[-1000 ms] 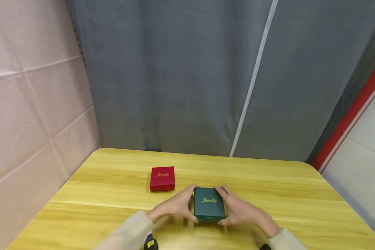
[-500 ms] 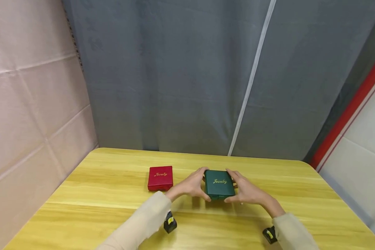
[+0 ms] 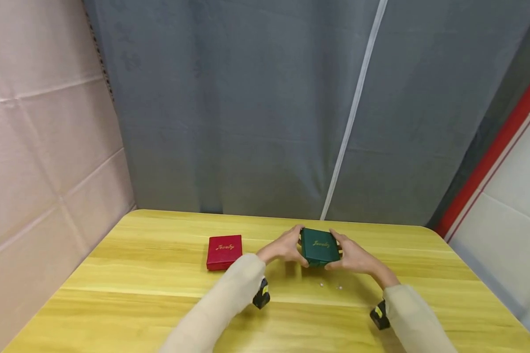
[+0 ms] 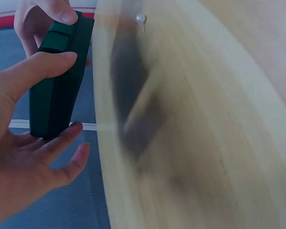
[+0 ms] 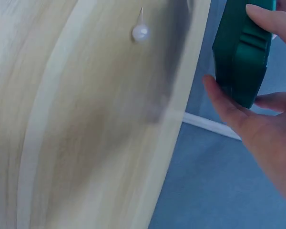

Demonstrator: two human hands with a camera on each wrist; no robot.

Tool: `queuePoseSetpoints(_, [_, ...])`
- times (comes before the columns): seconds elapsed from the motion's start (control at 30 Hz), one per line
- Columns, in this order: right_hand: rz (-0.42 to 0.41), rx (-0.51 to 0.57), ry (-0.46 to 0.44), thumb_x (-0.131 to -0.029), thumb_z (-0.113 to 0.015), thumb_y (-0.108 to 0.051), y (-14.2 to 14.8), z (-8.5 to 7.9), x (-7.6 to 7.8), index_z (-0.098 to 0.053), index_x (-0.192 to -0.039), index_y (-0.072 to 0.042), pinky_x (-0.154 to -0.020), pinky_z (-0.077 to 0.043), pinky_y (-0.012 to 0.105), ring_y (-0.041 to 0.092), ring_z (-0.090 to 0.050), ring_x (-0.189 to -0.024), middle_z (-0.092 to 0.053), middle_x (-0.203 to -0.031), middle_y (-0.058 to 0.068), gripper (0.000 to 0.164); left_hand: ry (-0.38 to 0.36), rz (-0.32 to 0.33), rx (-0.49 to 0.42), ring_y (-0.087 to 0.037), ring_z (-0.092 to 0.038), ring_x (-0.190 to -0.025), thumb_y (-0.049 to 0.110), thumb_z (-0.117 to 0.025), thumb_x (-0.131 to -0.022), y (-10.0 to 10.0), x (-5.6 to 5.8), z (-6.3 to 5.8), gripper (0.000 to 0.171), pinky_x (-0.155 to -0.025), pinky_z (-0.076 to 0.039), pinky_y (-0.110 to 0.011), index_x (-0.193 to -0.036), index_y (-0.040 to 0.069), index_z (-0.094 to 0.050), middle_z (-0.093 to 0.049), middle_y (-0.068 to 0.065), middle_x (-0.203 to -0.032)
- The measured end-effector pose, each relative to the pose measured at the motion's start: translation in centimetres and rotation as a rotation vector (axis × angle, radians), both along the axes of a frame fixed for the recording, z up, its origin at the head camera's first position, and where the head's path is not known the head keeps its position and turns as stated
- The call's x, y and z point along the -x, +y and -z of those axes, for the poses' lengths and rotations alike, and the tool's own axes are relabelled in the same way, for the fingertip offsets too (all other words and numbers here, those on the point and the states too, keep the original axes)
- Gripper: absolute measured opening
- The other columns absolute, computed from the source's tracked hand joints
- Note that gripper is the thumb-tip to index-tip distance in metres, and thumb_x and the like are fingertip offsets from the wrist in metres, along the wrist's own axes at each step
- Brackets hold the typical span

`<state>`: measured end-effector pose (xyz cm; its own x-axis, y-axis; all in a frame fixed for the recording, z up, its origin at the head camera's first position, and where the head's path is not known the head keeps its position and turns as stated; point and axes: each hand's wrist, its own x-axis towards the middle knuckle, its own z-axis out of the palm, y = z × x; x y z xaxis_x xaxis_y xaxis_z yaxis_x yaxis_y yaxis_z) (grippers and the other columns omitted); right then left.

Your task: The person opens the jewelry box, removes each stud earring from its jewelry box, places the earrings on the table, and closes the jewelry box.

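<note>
Change over the last second: you have carried the green box [image 3: 320, 246] rightward and farther from you; two small pearl pins [image 3: 321, 284] now show on its near side.
Your left hand [image 3: 287, 246]: fingers gripping the green box by its left side, thumb pressed on its near face.
Your right hand [image 3: 357, 257]: fingers gripping its right side, thumb likewise on the near face.
Green box: between both sets of fingers, raised above the tabletop [image 3: 128, 294], lid down, "Jewelry" lettering upward.
Red box [image 3: 224, 252]: on the tabletop, left of the green box, also closed.
Curtain [image 3: 247, 108]: beyond the green box.
</note>
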<state>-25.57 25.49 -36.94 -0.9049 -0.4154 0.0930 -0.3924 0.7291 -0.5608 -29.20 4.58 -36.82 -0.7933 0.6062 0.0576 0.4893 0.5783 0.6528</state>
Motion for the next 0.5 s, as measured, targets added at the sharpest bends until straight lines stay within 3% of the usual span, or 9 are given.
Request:
queuePoseSetpoints(0.23, [0.013, 0.029, -0.067, -0.064, -0.076, -0.019, 0.5, 0.7, 1.0, -0.01, -0.134, 0.017, -0.083, -0.043, 0.043, 0.039, -0.048, -0.105, -0.03, -0.129, 0.038, 0.103, -0.05, -0.014, -0.017, -0.022, -0.053, -0.097, 0.011, -0.082, -0.059, 1.0, 0.8, 1.0, 0.092, -0.082, -0.043, -0.027, -0.133, 0.003, -0.027, -0.05, -0.01, -0.112])
queuePoseSetpoints(0.5, [0.051, -0.027, -0.139, -0.063, -0.075, -0.022, 0.9, 1.2, 1.5, -0.008, -0.134, 0.016, -0.09, -0.036, 0.049, 0.037, -0.042, -0.111, -0.032, -0.13, 0.035, 0.105, -0.072, -0.031, -0.026, -0.02, -0.049, -0.098, 0.006, -0.082, -0.057, 2.2, 1.2, 2.0, 0.084, -0.087, -0.041, -0.028, -0.125, 0.002, -0.034, -0.05, -0.009, -0.11])
